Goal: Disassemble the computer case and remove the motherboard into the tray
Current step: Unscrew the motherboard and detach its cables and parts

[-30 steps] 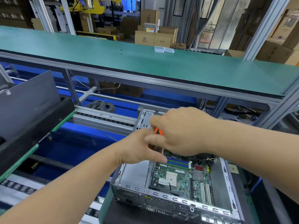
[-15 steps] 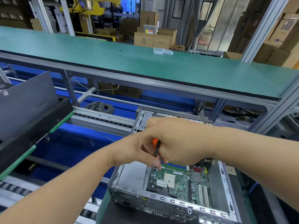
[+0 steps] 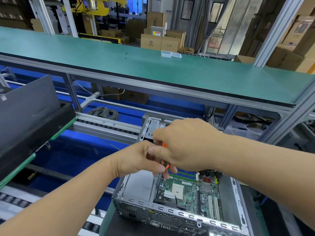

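Both hands meet above the open case [image 3: 177, 213]: the right hand [image 3: 189, 147] grasps an orange screwdriver [image 3: 165, 163]; the left hand [image 3: 136, 159] seemingly pinches its lower end, over the motherboard [image 3: 185, 191].

The computer case [image 3: 172, 212] was bare, dull grey punched sheet metal around a matt green motherboard [image 3: 185, 191], above it an orange plastic screwdriver handle [image 3: 164, 144], and beyond it a smooth matt green bench mat [image 3: 153, 68] on brushed aluminium framing [image 3: 109, 123].
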